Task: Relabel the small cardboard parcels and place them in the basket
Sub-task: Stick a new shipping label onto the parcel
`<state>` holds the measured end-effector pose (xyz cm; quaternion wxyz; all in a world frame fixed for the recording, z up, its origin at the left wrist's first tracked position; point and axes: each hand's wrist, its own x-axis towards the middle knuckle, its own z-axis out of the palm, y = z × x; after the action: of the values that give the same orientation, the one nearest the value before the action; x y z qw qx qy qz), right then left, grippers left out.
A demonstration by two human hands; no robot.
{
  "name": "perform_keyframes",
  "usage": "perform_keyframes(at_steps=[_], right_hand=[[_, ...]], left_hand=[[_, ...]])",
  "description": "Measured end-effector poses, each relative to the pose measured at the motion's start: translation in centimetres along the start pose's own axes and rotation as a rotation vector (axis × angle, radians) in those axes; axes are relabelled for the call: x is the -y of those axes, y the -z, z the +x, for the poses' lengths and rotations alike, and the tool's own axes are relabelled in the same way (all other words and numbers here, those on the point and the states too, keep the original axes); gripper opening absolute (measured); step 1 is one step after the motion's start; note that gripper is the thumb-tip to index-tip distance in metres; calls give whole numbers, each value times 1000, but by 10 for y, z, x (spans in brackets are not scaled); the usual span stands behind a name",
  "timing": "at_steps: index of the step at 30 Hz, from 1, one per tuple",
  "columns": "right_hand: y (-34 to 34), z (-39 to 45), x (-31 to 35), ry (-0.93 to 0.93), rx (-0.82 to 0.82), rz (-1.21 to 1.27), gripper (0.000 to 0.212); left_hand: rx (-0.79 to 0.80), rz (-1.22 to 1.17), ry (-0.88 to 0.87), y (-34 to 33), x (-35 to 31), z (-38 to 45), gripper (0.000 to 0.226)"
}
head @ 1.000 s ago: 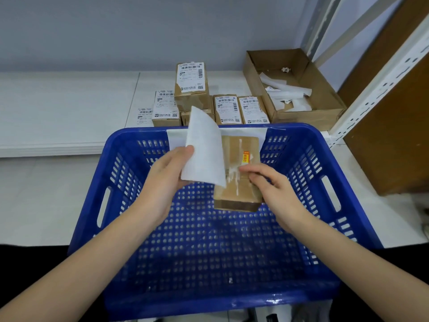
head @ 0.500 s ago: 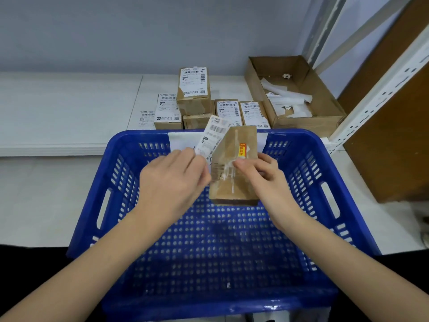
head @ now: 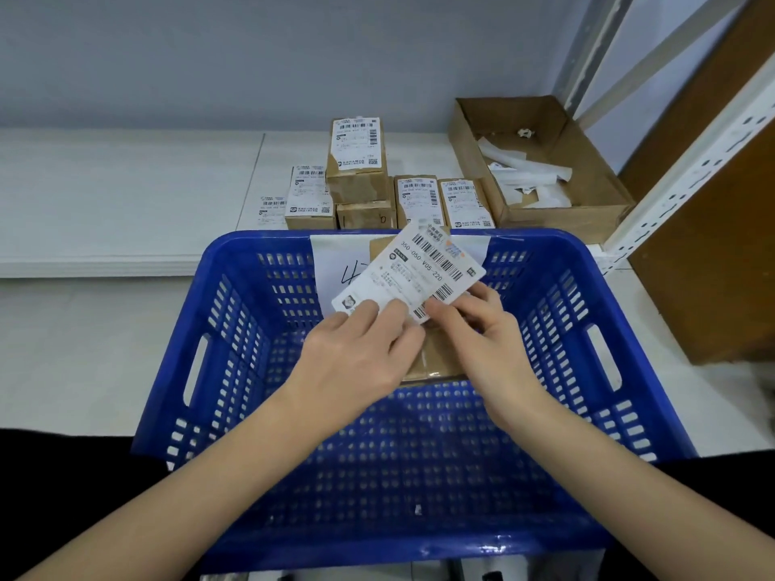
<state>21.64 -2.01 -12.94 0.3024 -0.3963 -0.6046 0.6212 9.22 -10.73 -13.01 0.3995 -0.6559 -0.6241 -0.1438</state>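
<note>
Over the blue plastic basket [head: 604,312] I hold a small brown cardboard parcel [head: 440,358], mostly hidden behind a white barcode label [head: 413,272] and my hands. My left hand [head: 360,350] pinches the label's lower edge. My right hand [head: 482,333] grips the parcel, its fingertips also on the label's lower right part. The label faces me, tilted, in front of the parcel's upper half. Whether it is stuck down I cannot tell. Several labelled parcels [head: 356,161] stand stacked behind the basket.
An open cardboard box [head: 562,211] with white backing strips sits at the back right. A loose label [head: 272,207] lies left of the stack. A white metal rack post [head: 687,161] and a brown panel [head: 713,245] stand to the right. A paper sign [head: 335,266] hangs inside the basket's far wall.
The label was peeled from its blank backing, turned print side towards me and brought over the parcel. The parcel has tipped more upright and my hands have moved closer together.
</note>
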Motion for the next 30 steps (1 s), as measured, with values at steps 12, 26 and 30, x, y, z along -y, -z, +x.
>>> perform_keyframes(at_steps=[12, 26, 30], right_hand=[[10, 8, -1, -53, 62, -26, 13], [16, 4, 2, -70, 224, -45, 16], [19, 2, 2, -24, 264, -148, 25]], left_hand=[[465, -186, 366, 23, 8, 13, 77], [626, -1172, 1079, 13, 50, 21, 7], [609, -1158, 1081, 12, 52, 22, 7]])
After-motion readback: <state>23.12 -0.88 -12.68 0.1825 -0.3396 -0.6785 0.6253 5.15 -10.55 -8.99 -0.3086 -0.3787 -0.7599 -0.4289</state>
